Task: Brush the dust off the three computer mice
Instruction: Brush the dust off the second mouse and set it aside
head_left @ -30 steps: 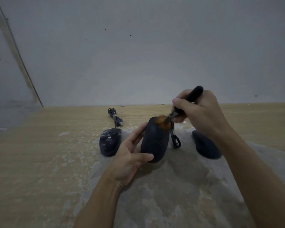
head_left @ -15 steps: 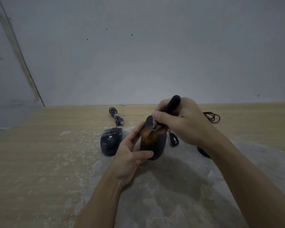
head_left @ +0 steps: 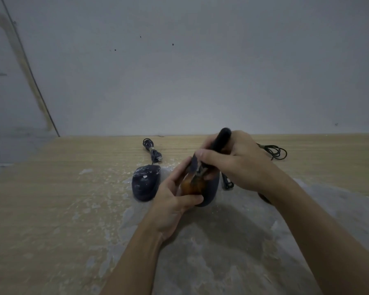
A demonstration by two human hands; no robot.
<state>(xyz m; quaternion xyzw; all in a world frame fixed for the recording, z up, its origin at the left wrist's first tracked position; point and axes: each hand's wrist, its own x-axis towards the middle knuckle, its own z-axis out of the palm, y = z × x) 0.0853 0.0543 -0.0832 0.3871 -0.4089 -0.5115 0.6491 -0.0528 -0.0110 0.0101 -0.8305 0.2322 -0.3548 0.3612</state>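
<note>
My left hand (head_left: 173, 201) grips the dark oval middle mouse (head_left: 210, 188) at table centre; right hand (head_left: 232, 165) curls round black-handled orange-bristle brush (head_left: 192, 184), bristles on it. Dusty dark mouse (head_left: 145, 182) just left.

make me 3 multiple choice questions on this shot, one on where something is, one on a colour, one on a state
1. Where does the dusty mouse lie?
A. left of the held mouse
B. right of it
C. on top of it

2. What colour are the brush bristles?
A. white
B. orange-brown
C. green

3. What is the left hand doing?
A. lying flat on the table
B. holding the held mouse
C. pulling a cable

Answers:
1 A, it sits apart on the table, to the left.
2 B, the tuft looks orange-brown.
3 B, thumb and fingers curl round it while the right hand grips the brush.
</note>
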